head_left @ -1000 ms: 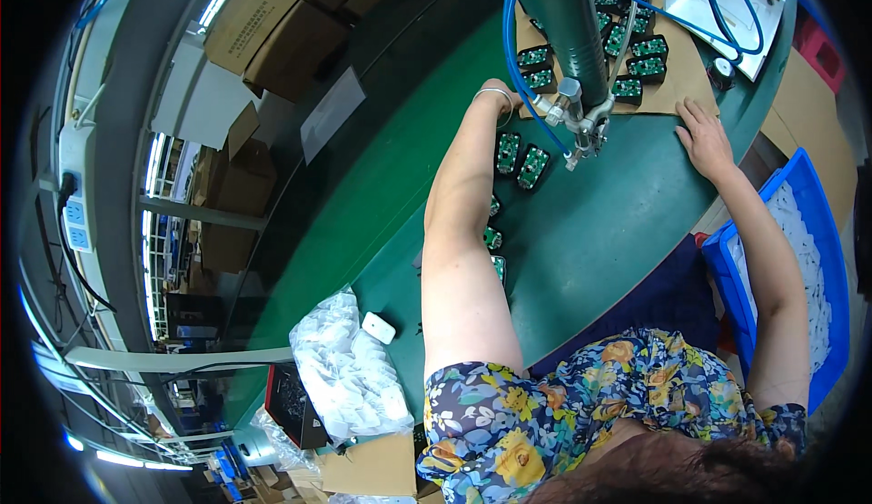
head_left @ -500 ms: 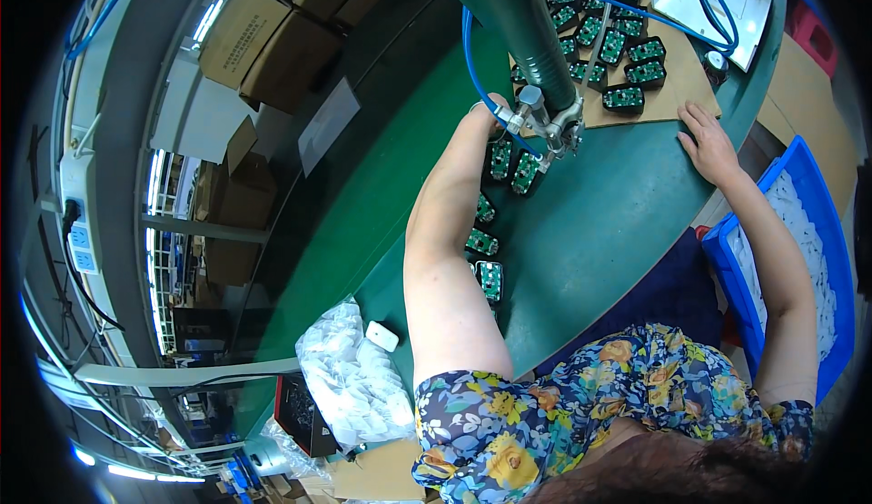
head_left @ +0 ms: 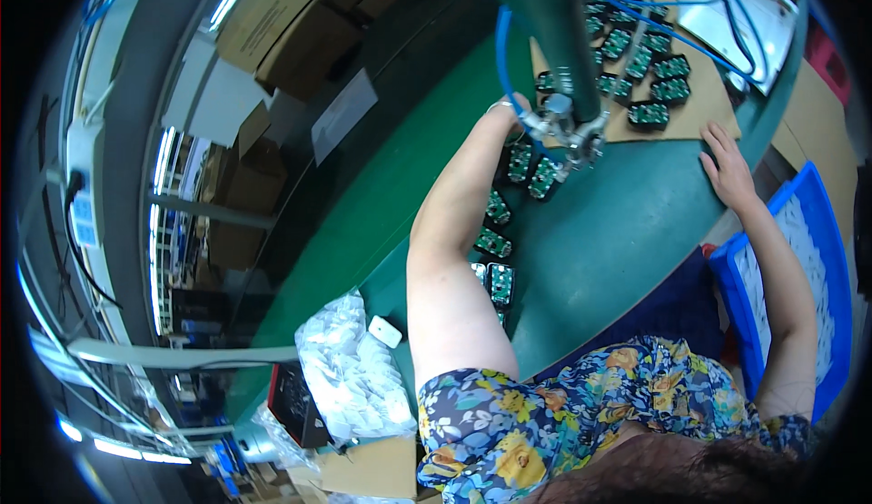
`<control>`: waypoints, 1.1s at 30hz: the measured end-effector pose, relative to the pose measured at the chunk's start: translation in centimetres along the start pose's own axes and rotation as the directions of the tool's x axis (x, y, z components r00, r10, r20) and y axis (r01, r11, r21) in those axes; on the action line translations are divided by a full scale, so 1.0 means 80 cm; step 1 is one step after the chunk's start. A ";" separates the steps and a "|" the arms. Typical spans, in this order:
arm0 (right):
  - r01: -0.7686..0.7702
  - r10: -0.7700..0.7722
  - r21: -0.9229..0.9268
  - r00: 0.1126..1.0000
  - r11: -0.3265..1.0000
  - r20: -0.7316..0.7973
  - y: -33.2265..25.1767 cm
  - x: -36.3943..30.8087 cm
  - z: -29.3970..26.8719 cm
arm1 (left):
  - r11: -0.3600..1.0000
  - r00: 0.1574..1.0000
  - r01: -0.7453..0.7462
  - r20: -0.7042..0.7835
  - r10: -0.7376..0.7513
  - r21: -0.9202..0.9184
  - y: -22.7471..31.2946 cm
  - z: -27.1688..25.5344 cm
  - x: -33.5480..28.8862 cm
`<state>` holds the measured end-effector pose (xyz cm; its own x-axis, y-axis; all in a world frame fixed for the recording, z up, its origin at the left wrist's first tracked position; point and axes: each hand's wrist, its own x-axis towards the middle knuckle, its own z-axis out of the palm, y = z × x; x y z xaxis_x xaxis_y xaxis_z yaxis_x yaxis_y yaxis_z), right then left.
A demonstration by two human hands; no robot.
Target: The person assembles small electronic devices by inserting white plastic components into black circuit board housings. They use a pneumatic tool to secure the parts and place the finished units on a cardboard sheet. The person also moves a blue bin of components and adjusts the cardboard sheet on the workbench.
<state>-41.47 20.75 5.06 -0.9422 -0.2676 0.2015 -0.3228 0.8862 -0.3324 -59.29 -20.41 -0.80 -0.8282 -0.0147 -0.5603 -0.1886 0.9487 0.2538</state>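
My left arm stretches forward over the green table (head_left: 599, 232). My left hand (head_left: 513, 115) is at the near left of the cardboard sheet, beside a blue hose and a metal fitting (head_left: 574, 132) that hide its fingers. Close to it, two green circuit boards in black housings (head_left: 520, 163) lie on the table, and several more trail back along my left forearm. My right hand (head_left: 729, 172) lies open at the table's right edge, fingers stretched toward the corner of the cardboard sheet (head_left: 704, 113). Several black-housed boards (head_left: 648, 115) rest on that sheet.
A thick dark green cylinder (head_left: 545, 32) hangs over the table. Nearby on the left are a clear bag of white parts (head_left: 354, 377) and a small white piece (head_left: 385, 331). A blue bin (head_left: 840, 322) of white pieces stands by my right arm. Cardboard boxes (head_left: 309, 50) sit at far left.
The whole view has shifted, so the table and its things appear farther right in the picture. Both hands keep about the same places relative to the boards and the cardboard sheet.
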 end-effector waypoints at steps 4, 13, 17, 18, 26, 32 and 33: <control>-0.032 0.032 -0.026 0.999 0.999 0.022 -0.006 -0.004 -0.008 | 0.992 0.973 -0.013 -0.229 -0.016 -0.122 0.015 -0.054 -0.002; -0.006 0.009 -0.038 0.997 0.999 0.073 -0.008 0.003 -0.004 | 0.728 0.942 0.050 -0.210 -0.261 -0.683 0.049 -0.031 0.101; -0.045 0.048 -0.038 0.996 0.998 0.071 -0.005 -0.001 -0.008 | 0.849 0.925 0.045 -0.300 -0.235 -0.527 0.079 -0.042 0.087; -0.052 0.054 -0.035 0.996 0.998 0.074 -0.005 -0.001 -0.008 | 0.841 0.933 0.039 -0.282 -0.224 -0.539 0.078 -0.043 0.090; -0.041 0.040 -0.034 0.999 0.999 -0.030 -0.004 0.005 -0.003 | 0.876 0.991 0.029 -0.102 -0.089 -0.481 0.031 -0.039 0.096; -0.097 0.094 -0.033 0.992 0.995 -0.081 0.002 0.000 0.002 | 0.963 0.993 0.089 -0.048 -0.104 -0.253 0.020 -0.030 0.076; -0.109 0.105 -0.039 0.991 0.993 -0.087 0.002 -0.001 0.001 | 0.963 0.993 0.096 -0.046 -0.111 -0.253 0.022 -0.028 0.071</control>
<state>-41.46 20.86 4.91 -0.9595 -0.1391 0.2448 -0.2145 0.9242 -0.3158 -65.52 -19.57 -1.76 -0.8256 -0.1347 -0.5479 -0.3947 0.8317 0.3904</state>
